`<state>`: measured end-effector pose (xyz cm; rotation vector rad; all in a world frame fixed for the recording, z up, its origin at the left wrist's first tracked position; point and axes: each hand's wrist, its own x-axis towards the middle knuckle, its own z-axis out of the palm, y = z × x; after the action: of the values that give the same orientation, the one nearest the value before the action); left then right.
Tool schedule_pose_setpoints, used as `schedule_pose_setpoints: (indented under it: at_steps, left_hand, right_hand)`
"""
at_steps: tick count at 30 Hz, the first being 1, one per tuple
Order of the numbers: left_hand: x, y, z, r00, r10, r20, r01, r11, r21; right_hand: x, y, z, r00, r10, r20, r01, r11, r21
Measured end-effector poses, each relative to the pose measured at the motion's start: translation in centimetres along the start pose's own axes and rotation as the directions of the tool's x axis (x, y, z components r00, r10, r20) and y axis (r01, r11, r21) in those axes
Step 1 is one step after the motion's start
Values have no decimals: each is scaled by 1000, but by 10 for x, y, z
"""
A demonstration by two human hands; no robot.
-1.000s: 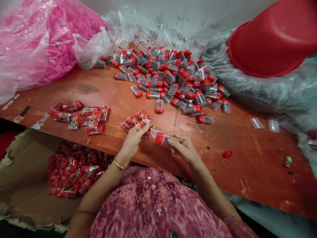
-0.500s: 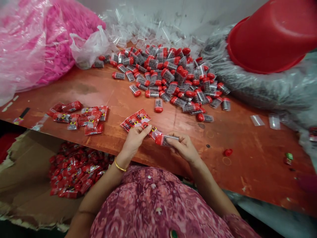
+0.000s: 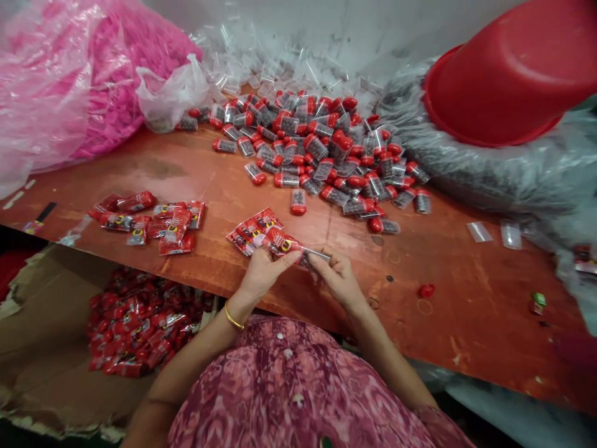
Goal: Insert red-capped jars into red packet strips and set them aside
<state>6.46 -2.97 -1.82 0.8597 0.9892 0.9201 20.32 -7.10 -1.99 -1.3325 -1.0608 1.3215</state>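
Pinched in my left hand is a printed red wrapper, its far end pointing up and left. My right hand grips a clear tube with dark pieces inside. The tube's front end sits in the wrapper's opening, so its red cap is hidden there. Beneath and left of the wrapper, flat red wrappers lie on the table. Farther left rests a small group of filled red packets.
A heap of red-capped tubes covers the table's back middle, with loose clear sleeves behind. Pink pieces in a plastic bag stand back left. A red bucket leans on a bag at right. Below left, a cardboard box holds many packets.
The tube's red cap has gone into the wrapper's opening. My left hand has moved right toward my right hand, and the wrapper has lifted above the flat ones.
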Motion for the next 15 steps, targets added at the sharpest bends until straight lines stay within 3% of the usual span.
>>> schedule_pose_setpoints:
  at_steps: [3, 6, 8, 12, 15]
  left_hand:
    - [0, -2, 3, 995, 4, -97, -15, 993, -116]
    - [1, -7, 6, 980, -12, -197, -37, 970, -238]
    - [2, -10, 8, 984, -15, -180, -31, 968, -249]
    - [3, -11, 9, 994, -9, -106, -15, 976, -217]
    - [3, -4, 8, 987, -5, -160, -34, 969, -243]
  right_hand:
    - [-1, 12, 15, 990, -77, -115, 81, 996, 32]
    - [-1, 21, 28, 998, 14, -61, -6, 991, 137]
    - [0, 23, 33, 998, 54, -39, -47, 985, 165]
    - [4, 23, 35, 983, -45, -179, 56, 997, 55]
    - [7, 22, 34, 996, -41, -76, 44, 998, 36]
